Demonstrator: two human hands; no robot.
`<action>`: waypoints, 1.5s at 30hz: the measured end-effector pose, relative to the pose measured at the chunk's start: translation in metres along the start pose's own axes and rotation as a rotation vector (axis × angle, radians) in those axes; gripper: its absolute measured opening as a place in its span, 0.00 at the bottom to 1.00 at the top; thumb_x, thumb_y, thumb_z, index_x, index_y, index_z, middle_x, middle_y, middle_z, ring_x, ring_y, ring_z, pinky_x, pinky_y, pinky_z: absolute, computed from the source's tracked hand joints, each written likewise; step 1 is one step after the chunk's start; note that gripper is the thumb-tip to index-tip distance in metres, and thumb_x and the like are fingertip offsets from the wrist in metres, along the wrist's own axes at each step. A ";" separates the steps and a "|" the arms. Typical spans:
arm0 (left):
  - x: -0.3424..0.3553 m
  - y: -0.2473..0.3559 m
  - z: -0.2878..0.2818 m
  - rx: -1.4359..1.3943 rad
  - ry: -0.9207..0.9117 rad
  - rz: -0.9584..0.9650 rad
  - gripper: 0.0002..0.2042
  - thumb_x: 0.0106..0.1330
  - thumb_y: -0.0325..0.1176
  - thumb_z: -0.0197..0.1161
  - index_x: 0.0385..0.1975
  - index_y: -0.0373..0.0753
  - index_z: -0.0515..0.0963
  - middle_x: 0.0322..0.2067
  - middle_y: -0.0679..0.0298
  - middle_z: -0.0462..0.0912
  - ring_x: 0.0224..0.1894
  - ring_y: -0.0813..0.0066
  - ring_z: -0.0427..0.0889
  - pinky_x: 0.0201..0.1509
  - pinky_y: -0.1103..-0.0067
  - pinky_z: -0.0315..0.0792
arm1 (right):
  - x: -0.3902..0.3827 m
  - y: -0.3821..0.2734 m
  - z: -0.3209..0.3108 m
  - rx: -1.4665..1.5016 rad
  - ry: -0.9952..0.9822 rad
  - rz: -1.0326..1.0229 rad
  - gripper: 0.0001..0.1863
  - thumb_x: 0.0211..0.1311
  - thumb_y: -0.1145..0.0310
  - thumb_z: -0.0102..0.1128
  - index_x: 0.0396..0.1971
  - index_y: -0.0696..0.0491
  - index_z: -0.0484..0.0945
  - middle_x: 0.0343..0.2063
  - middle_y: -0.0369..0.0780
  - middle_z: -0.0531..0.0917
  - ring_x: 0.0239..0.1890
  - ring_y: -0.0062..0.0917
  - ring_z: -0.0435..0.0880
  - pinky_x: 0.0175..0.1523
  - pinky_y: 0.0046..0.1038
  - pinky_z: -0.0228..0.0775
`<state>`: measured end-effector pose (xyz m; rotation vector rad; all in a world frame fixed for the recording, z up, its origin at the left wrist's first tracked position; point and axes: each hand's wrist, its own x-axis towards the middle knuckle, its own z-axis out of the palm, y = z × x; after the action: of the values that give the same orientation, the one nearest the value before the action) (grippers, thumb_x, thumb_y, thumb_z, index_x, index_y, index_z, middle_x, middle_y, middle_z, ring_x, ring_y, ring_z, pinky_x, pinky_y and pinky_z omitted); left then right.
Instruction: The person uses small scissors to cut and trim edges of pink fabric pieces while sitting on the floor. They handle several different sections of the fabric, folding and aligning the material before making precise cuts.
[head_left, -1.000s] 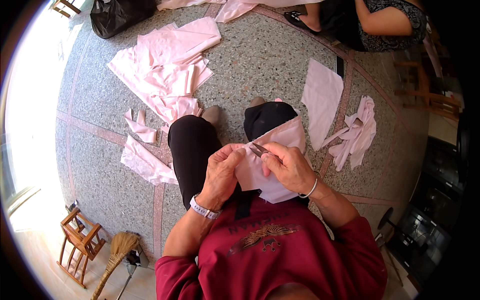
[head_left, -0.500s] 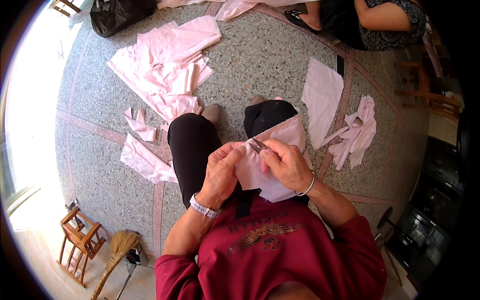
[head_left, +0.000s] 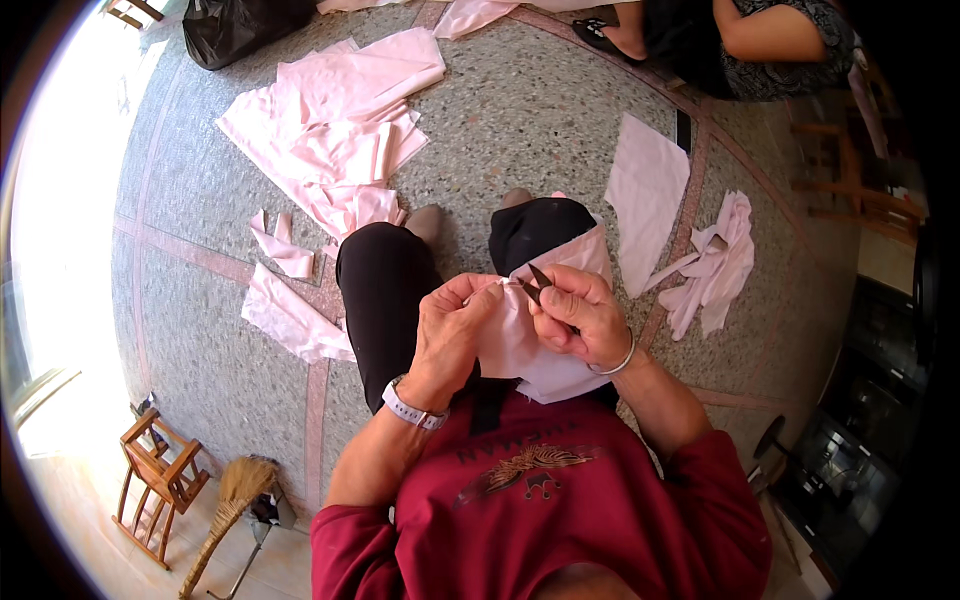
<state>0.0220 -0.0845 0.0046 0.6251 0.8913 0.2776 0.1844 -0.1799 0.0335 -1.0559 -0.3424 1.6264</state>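
A pale pink piece of cloth [head_left: 555,352] lies across my lap and over my right thigh. My left hand [head_left: 452,325] is closed, pinching the cloth's edge between thumb and fingers. In my right hand [head_left: 585,315] is a small pair of dark thread snips [head_left: 535,284], gripped with its pointed blades apart. The blades point up and left, close to the pinched edge by my left fingertips. Part of the snips is hidden inside my right palm.
A heap of pink cloth [head_left: 335,130] spreads over the speckled floor ahead on the left. Further pink pieces [head_left: 648,200] lie to the right. A black bag [head_left: 235,30] and a seated person [head_left: 770,45] are at the far side. A small wooden chair [head_left: 160,475] and a broom [head_left: 240,490] stand lower left.
My right hand has turned and shifted slightly right, and the snips' blades are wider apart. My left hand keeps its pinch on the cloth, a little further right.
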 end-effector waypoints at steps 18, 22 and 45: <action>-0.003 -0.003 -0.017 -0.152 0.011 0.016 0.07 0.69 0.31 0.59 0.38 0.34 0.79 0.31 0.66 0.83 0.31 0.82 0.80 0.37 0.84 0.75 | -0.003 -0.026 -0.026 -0.767 0.357 -0.160 0.11 0.69 0.64 0.56 0.31 0.57 0.75 0.17 0.28 0.72 0.20 0.10 0.66 0.25 0.18 0.58; -0.004 -0.004 -0.017 -0.188 -0.019 0.005 0.07 0.69 0.31 0.60 0.38 0.34 0.78 0.33 0.66 0.83 0.33 0.82 0.80 0.41 0.84 0.75 | 0.001 -0.024 -0.020 -0.762 0.420 -0.258 0.12 0.67 0.62 0.59 0.32 0.57 0.75 0.17 0.30 0.72 0.21 0.11 0.66 0.26 0.20 0.60; -0.011 0.000 -0.012 -0.240 -0.029 -0.002 0.07 0.69 0.31 0.59 0.38 0.33 0.79 0.32 0.65 0.83 0.31 0.82 0.80 0.38 0.85 0.75 | 0.013 -0.013 0.016 -1.497 0.146 -0.536 0.11 0.64 0.61 0.59 0.33 0.54 0.78 0.26 0.42 0.82 0.26 0.37 0.82 0.29 0.35 0.74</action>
<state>0.0057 -0.0853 0.0060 0.4044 0.8159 0.3668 0.1810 -0.1593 0.0456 -1.8772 -1.7168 0.5971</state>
